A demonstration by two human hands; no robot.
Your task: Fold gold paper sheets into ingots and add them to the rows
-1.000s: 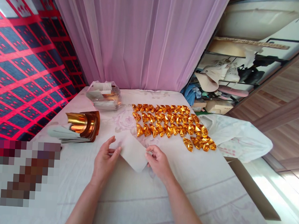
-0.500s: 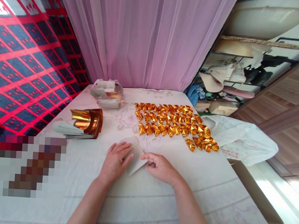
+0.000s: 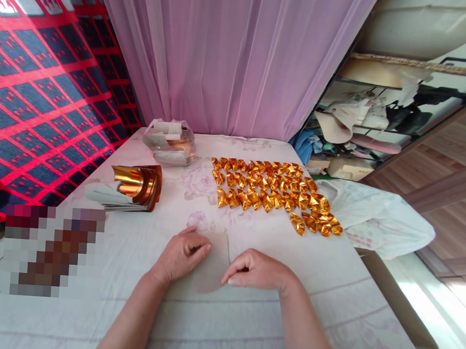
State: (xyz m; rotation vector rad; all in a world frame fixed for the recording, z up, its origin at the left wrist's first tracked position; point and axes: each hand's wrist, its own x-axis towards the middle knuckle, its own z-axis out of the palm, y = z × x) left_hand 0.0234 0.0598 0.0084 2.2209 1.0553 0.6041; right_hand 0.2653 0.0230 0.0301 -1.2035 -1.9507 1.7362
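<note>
A pale sheet of paper [image 3: 213,270] lies between my hands on the cloth-covered table, its far right edge slightly raised. My left hand [image 3: 183,253] rests curled over the paper's left side, thumb and fingers closed at it. At the lower right edge, my right hand [image 3: 253,270] pinches the sheet between thumb and fingertips. Beyond the hands, rows of folded shiny gold paper pieces [image 3: 269,200] stand to the right. A stack of gold foil paper [image 3: 147,190] with pale backs lies to the left, curling upward.
A clear plastic bag [image 3: 169,144] of papers sits at the far left of the table [image 3: 223,332]. A white plastic bag [image 3: 384,215] lies beyond the right edge. A purple curtain [image 3: 232,64] hangs behind, and a loaded shelf [image 3: 376,88] stands at right.
My right hand has moved down along the sheet to its near corner. My left hand's fingers, flatter before, have curled. The sheet's near end now lies lower and curves.
</note>
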